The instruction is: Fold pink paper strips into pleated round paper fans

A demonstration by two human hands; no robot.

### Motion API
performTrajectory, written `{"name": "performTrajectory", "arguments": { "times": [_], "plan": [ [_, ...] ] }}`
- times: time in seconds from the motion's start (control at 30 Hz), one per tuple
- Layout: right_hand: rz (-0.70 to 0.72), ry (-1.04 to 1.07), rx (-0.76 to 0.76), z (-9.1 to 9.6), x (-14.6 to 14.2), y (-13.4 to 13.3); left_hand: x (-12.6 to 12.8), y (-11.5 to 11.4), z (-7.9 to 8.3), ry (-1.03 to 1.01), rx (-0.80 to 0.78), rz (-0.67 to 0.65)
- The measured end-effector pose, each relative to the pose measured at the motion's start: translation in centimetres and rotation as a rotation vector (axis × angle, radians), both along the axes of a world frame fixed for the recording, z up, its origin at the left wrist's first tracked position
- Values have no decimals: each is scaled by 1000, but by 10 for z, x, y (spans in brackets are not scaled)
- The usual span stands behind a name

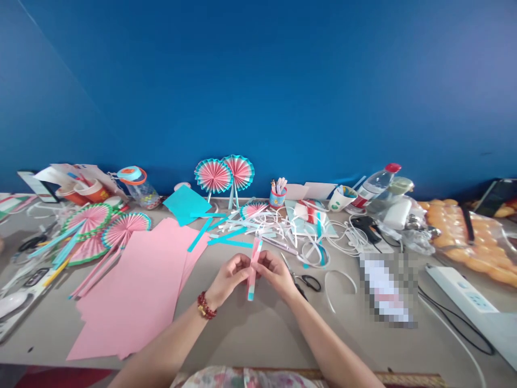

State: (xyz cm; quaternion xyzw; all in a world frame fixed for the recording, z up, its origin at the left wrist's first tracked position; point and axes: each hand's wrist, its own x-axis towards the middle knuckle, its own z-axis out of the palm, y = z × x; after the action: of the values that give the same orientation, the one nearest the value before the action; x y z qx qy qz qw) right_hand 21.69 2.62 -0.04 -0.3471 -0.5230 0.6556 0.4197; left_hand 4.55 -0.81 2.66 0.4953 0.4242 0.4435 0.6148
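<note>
Between my two hands a narrow folded paper strip (252, 280), pink and white with blue ends, stands nearly upright above the table. My left hand (231, 276) pinches its left side near the middle; a beaded bracelet circles that wrist. From the other side, my right hand (274, 271) grips the strip with thumb and fingers. Scissors (309, 282) with dark handles lie just right of my right hand. Beyond my hands is a tangle of white paper strips (278, 222) with some blue strips (230, 243).
Pink paper sheets (133, 291) cover the left side. Finished pleated paper fans (214, 176) lean at the blue wall. A pencil cup (278, 197), a bottle (374, 186), a glue gun (365, 229) and a power strip (464, 288) stand or lie around the back and right.
</note>
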Motion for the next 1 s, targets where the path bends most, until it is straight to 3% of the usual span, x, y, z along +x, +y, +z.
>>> {"name": "performTrajectory", "arguments": {
  "times": [0.1,0.2,0.43,0.8,1.0],
  "plan": [
    [-40,3,-8,-2,1,2,-4,1,-1,7,16,-131],
    [-84,-23,3,-2,2,4,-5,3,-7,65,6,-178],
    [-137,-62,27,4,3,3,0,2,-15,61,-87,-157],
    [-146,-71,57,4,3,2,5,-2,-12,88,-58,-76],
    [-94,-39,17,3,2,-1,7,-2,-7,144,1,31]
  ]
}}
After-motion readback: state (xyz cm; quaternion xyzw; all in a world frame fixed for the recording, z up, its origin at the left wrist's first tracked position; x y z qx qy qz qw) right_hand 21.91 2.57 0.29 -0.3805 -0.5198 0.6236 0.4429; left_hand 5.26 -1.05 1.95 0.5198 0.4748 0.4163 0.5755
